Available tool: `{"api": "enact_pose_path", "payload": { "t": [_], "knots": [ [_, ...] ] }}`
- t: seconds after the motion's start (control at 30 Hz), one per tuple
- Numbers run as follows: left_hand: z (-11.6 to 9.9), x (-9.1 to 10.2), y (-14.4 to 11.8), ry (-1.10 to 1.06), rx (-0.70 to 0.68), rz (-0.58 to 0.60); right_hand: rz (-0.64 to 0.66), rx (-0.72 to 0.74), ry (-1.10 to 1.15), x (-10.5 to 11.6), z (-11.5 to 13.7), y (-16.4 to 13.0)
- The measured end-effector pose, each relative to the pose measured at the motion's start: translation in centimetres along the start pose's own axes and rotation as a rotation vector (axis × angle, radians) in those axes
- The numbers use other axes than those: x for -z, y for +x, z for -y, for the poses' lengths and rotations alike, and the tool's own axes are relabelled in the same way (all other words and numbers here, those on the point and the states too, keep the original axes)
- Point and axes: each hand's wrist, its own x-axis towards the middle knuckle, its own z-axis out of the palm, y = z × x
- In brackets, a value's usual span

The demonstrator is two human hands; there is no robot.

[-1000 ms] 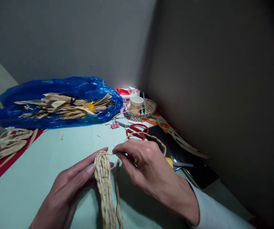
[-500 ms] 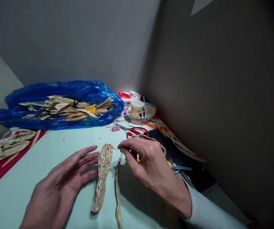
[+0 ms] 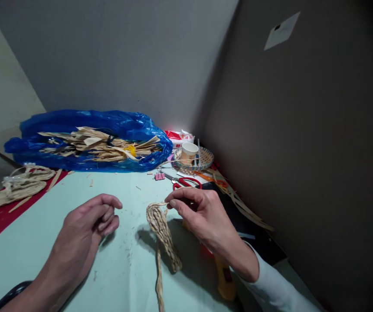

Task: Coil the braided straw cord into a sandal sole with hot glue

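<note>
Pale table point(image 3: 118, 268): right hand point(image 3: 206, 216) pinches one looped braid point(image 3: 159, 221) (left hand point(image 3: 84, 225) half-curled, empty).

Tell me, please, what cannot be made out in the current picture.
In the head view:
Braided cord: tail cut off by the bottom edge.
Left hand: palm hidden by its curled fingers.
Yellow-handled tool: partly hidden by the right hand and wrist.
Paper cup: inside bottom hidden by near wall.

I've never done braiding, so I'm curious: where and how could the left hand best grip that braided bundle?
Probably across the upper part of the braided bundle, with the left hand coming from the left. The bundle is long and narrow, slanting down to the right, and the right hand pinches its strand opposite, leaving the left flank open.
</note>
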Motion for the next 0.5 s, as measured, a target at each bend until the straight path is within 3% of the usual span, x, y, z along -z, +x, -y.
{"api": "enact_pose_path", "payload": {
  "t": [0.27,0.5],
  "knots": [
    [1.2,-0.6,-0.6,0.052,0.058,0.225,0.111,-0.089,0.150,0.4,-0.3,0.7],
    [1.5,-0.6,-0.2,0.129,0.008,0.253,0.151,-0.089,0.209,0.3,-0.5,0.7]
  ]
}}
